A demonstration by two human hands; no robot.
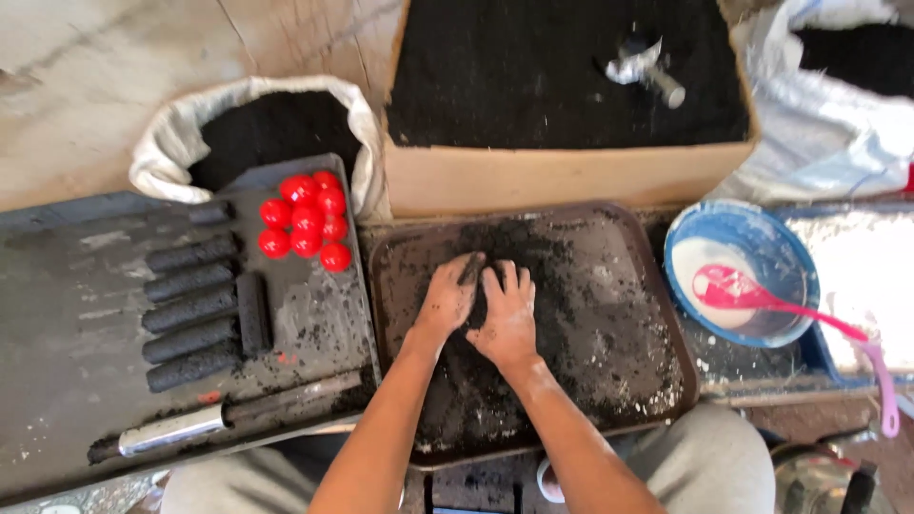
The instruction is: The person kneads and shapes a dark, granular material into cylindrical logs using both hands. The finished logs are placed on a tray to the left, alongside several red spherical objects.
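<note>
I see a heap of black mixture (481, 286) on the brown tray (657, 381), and both hands press on it side by side. My left hand (447, 297) lies with fingers curled down into the mass; my right hand (507, 309) lies flat with fingers spread, gripping nothing I can make out. Left of the tray, on a dark board (67, 381), I count five black rolled sticks (190, 314) in a column, one short stick (253, 312) standing crosswise beside them, eight red balls (307, 221) and one knife (224, 416). Behind stand a white sack (171, 143) of black powder and a cardboard box (562, 176) of the same. At right sits a blue bowl (762, 233) with a pink spoon (809, 309).
</note>
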